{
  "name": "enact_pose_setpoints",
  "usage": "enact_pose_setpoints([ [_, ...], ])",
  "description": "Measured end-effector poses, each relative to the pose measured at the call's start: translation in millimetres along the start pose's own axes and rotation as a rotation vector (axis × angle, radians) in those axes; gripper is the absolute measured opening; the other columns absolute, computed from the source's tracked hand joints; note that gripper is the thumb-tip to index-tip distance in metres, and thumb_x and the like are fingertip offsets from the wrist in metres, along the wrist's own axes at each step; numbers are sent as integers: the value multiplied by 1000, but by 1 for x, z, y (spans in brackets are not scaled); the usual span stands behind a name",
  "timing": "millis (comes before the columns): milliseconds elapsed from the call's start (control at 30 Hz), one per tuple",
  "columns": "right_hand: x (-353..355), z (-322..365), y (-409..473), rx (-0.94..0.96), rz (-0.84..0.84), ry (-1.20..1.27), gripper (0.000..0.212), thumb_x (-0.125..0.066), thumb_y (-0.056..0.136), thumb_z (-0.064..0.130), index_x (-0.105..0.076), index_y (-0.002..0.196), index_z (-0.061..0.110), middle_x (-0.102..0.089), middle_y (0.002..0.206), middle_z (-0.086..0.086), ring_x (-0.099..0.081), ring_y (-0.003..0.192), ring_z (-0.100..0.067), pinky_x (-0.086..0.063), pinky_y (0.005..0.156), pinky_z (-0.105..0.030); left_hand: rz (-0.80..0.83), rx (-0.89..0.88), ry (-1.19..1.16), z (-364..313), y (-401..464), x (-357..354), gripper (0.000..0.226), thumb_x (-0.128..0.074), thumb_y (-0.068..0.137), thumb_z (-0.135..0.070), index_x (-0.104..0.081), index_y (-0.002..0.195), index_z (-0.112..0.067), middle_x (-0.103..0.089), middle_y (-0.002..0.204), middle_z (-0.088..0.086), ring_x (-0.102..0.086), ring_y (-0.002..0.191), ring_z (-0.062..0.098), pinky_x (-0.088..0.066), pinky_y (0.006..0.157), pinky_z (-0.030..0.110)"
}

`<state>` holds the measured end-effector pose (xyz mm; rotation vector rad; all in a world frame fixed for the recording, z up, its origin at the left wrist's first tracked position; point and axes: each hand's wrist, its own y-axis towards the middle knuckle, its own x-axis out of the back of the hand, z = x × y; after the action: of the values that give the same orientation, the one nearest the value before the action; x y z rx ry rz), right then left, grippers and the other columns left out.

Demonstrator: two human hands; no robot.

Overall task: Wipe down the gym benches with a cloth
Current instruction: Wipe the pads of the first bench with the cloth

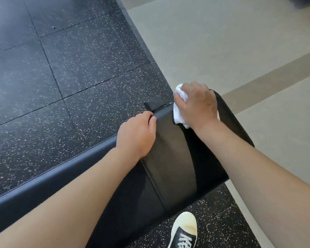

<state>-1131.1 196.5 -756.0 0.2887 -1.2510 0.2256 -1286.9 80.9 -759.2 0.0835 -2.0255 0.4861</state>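
- Bracing with my left hand (137, 134) at 9 o'clock of the bench (170, 158) pad, fingers curled over its far edge.
- At 12 o'clock, my right hand (198, 104) grips the bunched white cloth (179, 111), pressing it on the pad's end.
- Step: wiping the bench end, I judge.
- Next: drag the cloth toward 6 o'clock, keeping pressure even.
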Motion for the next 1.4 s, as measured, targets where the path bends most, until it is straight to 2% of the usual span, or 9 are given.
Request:
enact_pose_setpoints([
  [100,-17,63,-15,109,20,-36,27,-56,98,38,-55,78,19,-62,84,-6,-57,83,-34,-27,69,-37,-58,24,113,59,-47,10,48,-21,109,-41,-60,127,-19,-69,114,4,-63,102,36,-46,85,47],
  [233,-21,111,-67,228,0,18,28,-60,96,36,-55,74,18,-57,76,-3,-53,74,-31,-35,64,-41,-168,65,147,111,-87,13,46,-31,105,-36,-60,132,-13,-68,116,8,-62,102,36,-43,91,49],
  [433,16,21,-141,616,55,4,28,-64,99,29,-65,78,10,-57,76,-6,-49,65,-29,-39,58,-43,-244,65,147,114,-93,7,45,-37,101,-34,-59,133,-12,-67,116,9,-60,102,35,-40,96,47],
  [567,32,-22,-108,489,39,-173,27,-65,100,26,-65,82,5,-56,76,-11,-50,65,-34,-40,58,-45,-243,61,146,115,-94,8,46,-37,101,-34,-60,133,-12,-67,115,8,-60,103,35,-41,97,47],
  [733,1,43,-49,38,-43,-141,27,-54,103,33,-65,93,10,-65,92,-13,-59,87,-39,-36,71,-44,-243,62,141,113,-94,9,46,-37,101,-35,-60,134,-12,-67,117,9,-61,103,35,-42,97,48],
  [900,-28,128,-95,265,-79,-31,20,-63,94,33,-68,86,15,-63,80,-6,-58,71,-34,-38,63,-42,-246,47,156,115,-94,8,48,-34,102,-35,-59,135,-11,-67,117,10,-60,103,36,-40,95,47],
  [1067,-12,86,-166,562,16,60,25,-65,99,36,-69,92,12,-56,78,-4,-50,68,-30,-40,60,-43,-231,23,155,117,-94,10,48,-33,104,-34,-58,136,-11,-67,118,11,-61,103,37,-40,96,48],
  [1233,5,47,-141,486,1,0,33,-67,99,27,-55,72,13,-47,69,-6,-46,62,-31,-39,55,-45,-145,-30,131,127,-99,18,51,-35,104,-36,-53,145,-12,-64,127,9,-59,110,36,-40,99,48],
  [1400,-23,107,-101,228,-104,-81,25,-67,98,27,-63,80,10,-53,72,-8,-51,66,-33,-33,59,-39,-152,-19,162,169,-125,34,49,-37,105,-35,-53,145,-12,-64,128,7,-60,110,35,-43,98,47],
])
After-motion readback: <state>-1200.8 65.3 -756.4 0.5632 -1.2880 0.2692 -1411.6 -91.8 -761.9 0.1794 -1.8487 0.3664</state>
